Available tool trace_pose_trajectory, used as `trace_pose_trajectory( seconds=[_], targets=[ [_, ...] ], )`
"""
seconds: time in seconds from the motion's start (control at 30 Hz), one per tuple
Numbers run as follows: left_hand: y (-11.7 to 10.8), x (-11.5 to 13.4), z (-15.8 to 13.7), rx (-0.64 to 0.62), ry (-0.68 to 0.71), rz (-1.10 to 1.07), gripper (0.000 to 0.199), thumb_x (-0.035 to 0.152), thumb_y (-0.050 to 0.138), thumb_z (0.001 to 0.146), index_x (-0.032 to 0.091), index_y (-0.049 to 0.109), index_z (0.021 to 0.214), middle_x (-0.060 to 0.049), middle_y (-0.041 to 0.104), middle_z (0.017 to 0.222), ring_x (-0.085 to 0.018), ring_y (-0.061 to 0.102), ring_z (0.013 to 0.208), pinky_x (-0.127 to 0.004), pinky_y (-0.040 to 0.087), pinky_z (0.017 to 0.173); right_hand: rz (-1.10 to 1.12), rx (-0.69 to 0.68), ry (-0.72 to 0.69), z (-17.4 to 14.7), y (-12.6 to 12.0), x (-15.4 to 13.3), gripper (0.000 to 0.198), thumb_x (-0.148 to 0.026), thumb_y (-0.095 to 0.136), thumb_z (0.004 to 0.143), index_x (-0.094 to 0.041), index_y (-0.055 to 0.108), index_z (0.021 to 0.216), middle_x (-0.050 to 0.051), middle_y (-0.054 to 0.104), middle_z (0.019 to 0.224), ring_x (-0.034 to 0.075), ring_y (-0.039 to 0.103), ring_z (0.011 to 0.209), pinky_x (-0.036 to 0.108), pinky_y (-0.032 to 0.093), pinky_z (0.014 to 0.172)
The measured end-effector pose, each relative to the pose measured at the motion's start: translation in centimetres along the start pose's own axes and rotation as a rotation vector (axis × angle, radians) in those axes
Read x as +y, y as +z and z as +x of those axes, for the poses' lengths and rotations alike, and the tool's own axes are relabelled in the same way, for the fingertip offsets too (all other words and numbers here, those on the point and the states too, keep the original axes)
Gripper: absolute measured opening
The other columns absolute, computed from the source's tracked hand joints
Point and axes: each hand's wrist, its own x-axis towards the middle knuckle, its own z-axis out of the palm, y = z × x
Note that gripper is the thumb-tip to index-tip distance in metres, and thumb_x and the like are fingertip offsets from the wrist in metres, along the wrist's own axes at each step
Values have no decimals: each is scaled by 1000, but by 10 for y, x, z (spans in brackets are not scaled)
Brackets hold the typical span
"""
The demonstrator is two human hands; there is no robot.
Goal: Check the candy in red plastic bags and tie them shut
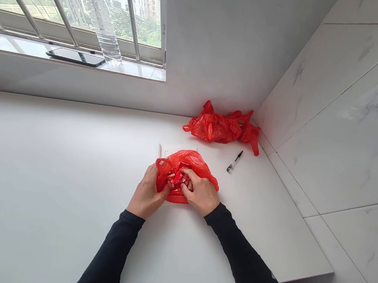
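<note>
A red plastic bag [192, 158] lies with its mouth spread on the white table. Inside it sit several small red packets [176, 181] with pale printing. My left hand [148, 192] is closed on the bag's left rim, its thumb reaching inside towards the packets. My right hand [203, 193] reaches into the mouth from the right, thumb and fingers bent round one of the red packets. Part of a white paper [170, 149] with small dark marks shows from beneath the bag's far side; the rest is covered.
Crumpled red plastic bags [217, 126] lie against the back wall. A black-and-clear pen [234, 161] rests right of the open bag. On the windowsill are a clear water bottle [107, 35] and a dark flat phone or tablet [76, 56]. A tiled wall [353, 112] bounds the right.
</note>
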Motion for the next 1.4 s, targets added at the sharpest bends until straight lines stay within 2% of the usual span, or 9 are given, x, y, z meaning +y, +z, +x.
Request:
trace_pose_trajectory(
  seconds=[0.27, 0.4, 0.57, 0.77, 0.87, 1.07, 1.27, 1.4],
  targets=[
    [-1, -3, 1, -41, 39, -10, 58, 25, 62, 86, 25, 43, 141, -13, 50, 144, -32, 40, 144, -52, 36, 118, 3, 0, -13, 0, -1, 1, 47, -19, 58, 89, -25, 61, 136, -5, 60, 62, 16, 60, 63, 26, 42, 64],
    [-1, -4, 0, -47, 53, -12, 62, 22, 62, 85, 27, 41, 144, -13, 48, 147, -31, 40, 145, -52, 35, 119, -2, -5, -81, -1, 0, 0, 48, -21, 57, 91, -30, 59, 138, -6, 56, 61, 15, 55, 59, 25, 40, 63],
    [0, -5, -1, -52, 72, -9, 65, 12, 60, 81, 28, 44, 142, -11, 46, 149, -31, 41, 143, -51, 39, 117, 6, -33, -151, -4, 3, -2, 35, -21, 55, 93, -34, 69, 123, -5, 57, 63, 13, 53, 59, 24, 39, 63],
    [1, -3, 0, -40, 90, -18, 72, -3, 49, 75, 23, 45, 142, -11, 49, 148, -30, 45, 138, -55, 41, 113, 19, -42, -143, -4, 4, 0, 35, -23, 58, 91, -32, 69, 123, -5, 60, 66, 13, 57, 62, 24, 41, 64],
    [-1, -3, 1, -33, 79, -24, 69, -2, 51, 76, 21, 46, 141, -12, 53, 141, -32, 45, 138, -57, 42, 112, 23, -57, -150, -3, 3, 1, 40, -21, 61, 88, -32, 68, 125, -6, 59, 64, 13, 57, 61, 23, 42, 63],
    [-3, -6, 0, -17, 22, -27, 59, 8, 51, 80, 21, 46, 138, -13, 56, 129, -32, 52, 131, -51, 46, 109, 21, -69, -159, -3, 3, 1, 44, -20, 62, 87, -33, 66, 129, -6, 60, 65, 13, 57, 61, 23, 43, 64],
    [-5, -5, -1, -32, 9, -39, 63, 11, 54, 78, 23, 47, 139, -13, 56, 133, -32, 53, 131, -50, 49, 106, 0, -81, -156, -4, 2, -1, 46, -22, 67, 84, -31, 66, 129, -6, 59, 64, 14, 57, 62, 25, 41, 64],
    [-7, -5, -1, -67, 27, -55, 76, 7, 53, 73, 28, 43, 146, -12, 52, 144, -31, 49, 137, -47, 50, 108, -9, -87, -145, -4, 1, -2, 45, -27, 71, 84, -31, 66, 129, -6, 57, 61, 15, 57, 61, 26, 40, 64]
  ],
)
